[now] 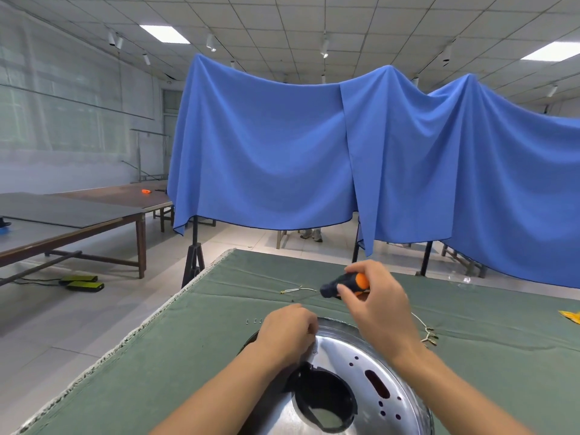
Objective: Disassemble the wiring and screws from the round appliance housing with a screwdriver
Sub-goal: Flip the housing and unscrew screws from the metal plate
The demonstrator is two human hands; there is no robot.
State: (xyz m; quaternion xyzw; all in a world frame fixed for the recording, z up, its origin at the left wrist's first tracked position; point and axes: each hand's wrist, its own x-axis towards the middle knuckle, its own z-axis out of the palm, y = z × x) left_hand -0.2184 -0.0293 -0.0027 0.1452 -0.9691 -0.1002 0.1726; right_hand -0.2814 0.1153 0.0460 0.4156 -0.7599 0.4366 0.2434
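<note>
The round shiny metal housing [345, 365] lies on the green-covered table [175, 356] at the bottom centre, with a black round opening and several small holes. My left hand [287, 332] rests on the housing's far left rim with its fingers curled; what they hold is hidden. Above the housing's far edge, my right hand [376, 302] grips a black and orange screwdriver [343, 285] by its handle. The screwdriver's tip is hidden. Three small screws [254, 321] lie on the cloth left of my left hand. Loose wires lie beyond the housing [296, 290] and to its right [428, 335].
The table's left edge runs diagonally close to the housing. A yellow scrap [571, 316] lies at the far right of the table. Blue cloth [345, 158] hangs on stands behind the table. Long wooden tables [78, 215] stand at the left.
</note>
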